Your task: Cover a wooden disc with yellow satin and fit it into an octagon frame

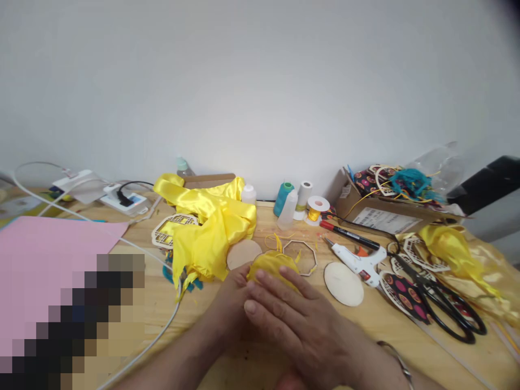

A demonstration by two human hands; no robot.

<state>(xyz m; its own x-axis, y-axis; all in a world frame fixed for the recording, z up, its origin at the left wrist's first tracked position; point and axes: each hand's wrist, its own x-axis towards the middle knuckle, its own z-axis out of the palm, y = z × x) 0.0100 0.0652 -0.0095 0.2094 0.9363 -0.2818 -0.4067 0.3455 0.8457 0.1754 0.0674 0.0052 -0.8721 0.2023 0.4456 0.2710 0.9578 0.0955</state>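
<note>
Between my hands is a round, yellow fabric-covered piece [270, 262], with a loose yellow cord at its top. My left hand [234, 290] grips its left edge; most of those fingers are hidden behind the piece and my other hand. Across the front of the piece my right hand [294, 314] lies flat, fingers stretched out and palm toward it. Just behind the piece are a pale round disc [242, 254] and a thin octagonal frame [311, 254]. Another pale disc [343, 284] rests to the right.
Yellow satin [207, 233] is heaped at left, near a pink sheet [52, 238] and a power strip [124, 200]. On the right lie a glue gun [357, 260], black-handled scissors [442, 298] and a marker [349, 234]. Thread spools [283, 199] and a cardboard box [377, 211] stand behind.
</note>
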